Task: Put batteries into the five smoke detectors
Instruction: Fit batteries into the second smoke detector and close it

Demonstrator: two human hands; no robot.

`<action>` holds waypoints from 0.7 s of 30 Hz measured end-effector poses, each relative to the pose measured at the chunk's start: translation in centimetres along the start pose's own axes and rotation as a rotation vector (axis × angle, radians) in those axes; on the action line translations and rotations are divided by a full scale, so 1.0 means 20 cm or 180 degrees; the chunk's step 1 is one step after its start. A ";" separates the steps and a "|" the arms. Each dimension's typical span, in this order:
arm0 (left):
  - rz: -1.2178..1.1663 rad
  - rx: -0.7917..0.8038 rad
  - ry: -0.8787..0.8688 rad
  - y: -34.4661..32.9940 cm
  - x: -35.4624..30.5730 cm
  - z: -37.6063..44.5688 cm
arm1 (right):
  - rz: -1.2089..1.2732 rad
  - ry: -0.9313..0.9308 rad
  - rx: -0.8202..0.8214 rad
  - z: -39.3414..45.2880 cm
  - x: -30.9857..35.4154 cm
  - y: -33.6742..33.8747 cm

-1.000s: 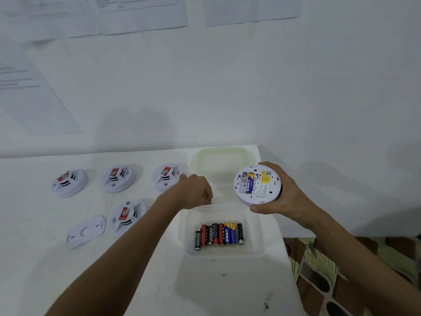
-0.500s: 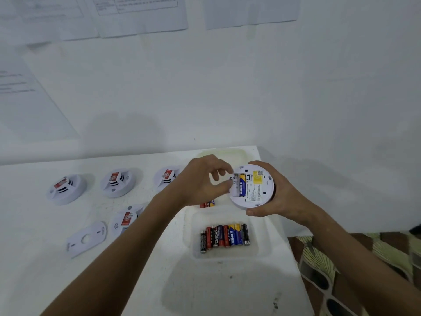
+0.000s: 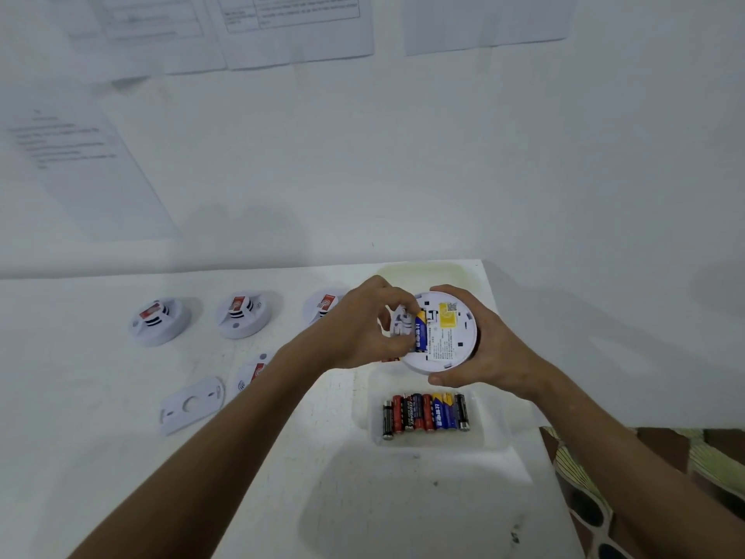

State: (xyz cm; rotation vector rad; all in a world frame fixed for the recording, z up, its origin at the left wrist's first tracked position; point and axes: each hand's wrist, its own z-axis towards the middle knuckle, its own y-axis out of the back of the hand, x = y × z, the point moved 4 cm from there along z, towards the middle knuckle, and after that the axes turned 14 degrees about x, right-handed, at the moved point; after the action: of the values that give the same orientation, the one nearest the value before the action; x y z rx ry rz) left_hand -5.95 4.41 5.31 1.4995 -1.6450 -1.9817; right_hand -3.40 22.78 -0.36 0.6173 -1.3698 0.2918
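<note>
My right hand (image 3: 490, 351) grips a white smoke detector (image 3: 447, 336) turned back side up above the table. A blue battery (image 3: 420, 332) sits in its open compartment. My left hand (image 3: 358, 322) reaches in from the left with curled fingertips, pinching at the slot beside that battery. What it pinches looks like a battery but is mostly hidden. Below the detector, a row of several batteries (image 3: 425, 413) lies in a shallow white tray (image 3: 498, 435).
Three detectors (image 3: 159, 322) (image 3: 242, 314) (image 3: 324, 306) stand in a row at the back. A fourth detector (image 3: 252, 375) is half hidden by my left forearm. A loose white mounting plate (image 3: 191, 405) lies beside it. The table's right edge (image 3: 552, 478) runs close to the tray.
My left hand has left the tray's far compartment and come up to the detector's battery slot. The right hand has shifted the detector slightly left and tilted it toward me.
</note>
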 end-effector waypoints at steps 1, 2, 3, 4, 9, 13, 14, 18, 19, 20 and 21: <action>0.0016 0.0011 0.0042 0.00 0.00 -0.01 | -0.0018 -0.0002 0.0004 0.00 0.00 -0.01; 0.0016 0.0027 0.0074 0.00 0.01 -0.01 | -0.0026 -0.0008 0.0009 0.01 0.00 -0.01; 0.0010 0.0046 0.0084 0.01 0.01 -0.01 | -0.0024 -0.0018 0.0009 0.01 0.00 -0.02; -0.0003 0.0071 0.0068 0.01 0.01 -0.02 | -0.0022 -0.0027 0.0012 0.01 0.00 -0.03; 0.0029 0.0183 0.0029 -0.01 0.00 -0.02 | -0.0039 -0.0045 0.0085 0.00 0.00 -0.03; -0.0060 0.0254 0.0036 -0.02 0.00 0.00 | -0.0079 -0.0059 0.0057 0.00 -0.01 -0.03; -0.0064 0.0274 0.0058 -0.02 0.00 0.00 | -0.0102 -0.0060 0.0042 0.00 -0.01 -0.03; -0.0071 0.0326 0.0120 -0.04 -0.01 0.03 | -0.0133 -0.0068 0.0017 0.00 -0.01 -0.02; -0.0108 0.0305 0.0117 -0.04 0.00 0.03 | -0.0131 -0.0070 0.0014 -0.01 -0.02 -0.02; -0.0156 0.0275 0.0113 -0.04 0.00 0.04 | -0.0128 -0.0070 0.0013 -0.01 -0.02 -0.01; -0.0192 0.0254 0.0108 -0.04 0.00 0.04 | -0.0124 -0.0074 0.0011 -0.01 -0.02 -0.01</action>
State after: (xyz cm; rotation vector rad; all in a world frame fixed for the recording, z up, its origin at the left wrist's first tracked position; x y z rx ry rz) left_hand -6.12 5.23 4.63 1.6196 -1.7038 -1.9306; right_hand -3.16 22.82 -0.84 0.6513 -1.3782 0.2566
